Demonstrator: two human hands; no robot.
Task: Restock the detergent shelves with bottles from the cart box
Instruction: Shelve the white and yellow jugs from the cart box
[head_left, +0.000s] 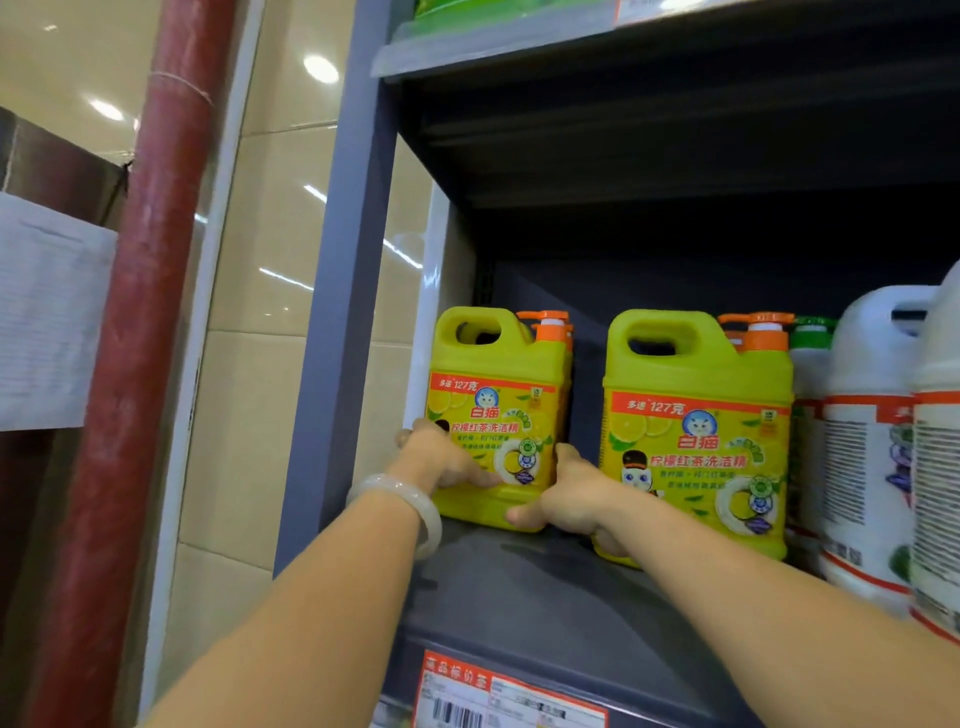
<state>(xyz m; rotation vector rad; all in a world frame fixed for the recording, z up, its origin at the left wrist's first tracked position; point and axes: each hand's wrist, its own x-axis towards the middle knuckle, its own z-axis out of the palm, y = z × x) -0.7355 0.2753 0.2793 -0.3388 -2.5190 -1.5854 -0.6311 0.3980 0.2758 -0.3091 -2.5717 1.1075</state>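
A yellow-green detergent jug with an orange pump stands at the left end of the grey shelf, close to the shelf's upright. My left hand, a pale bangle on its wrist, grips the jug's lower left side with the thumb across the label. My right hand holds the lower right corner, thumb along the base. A second identical jug stands just to the right, nearer the shelf's front edge. More orange pumps show behind both jugs.
White bottles with red-banded labels fill the shelf's right side. A price tag hangs on the shelf's front edge. The upper shelf overhangs closely. A red pipe and tiled wall stand to the left.
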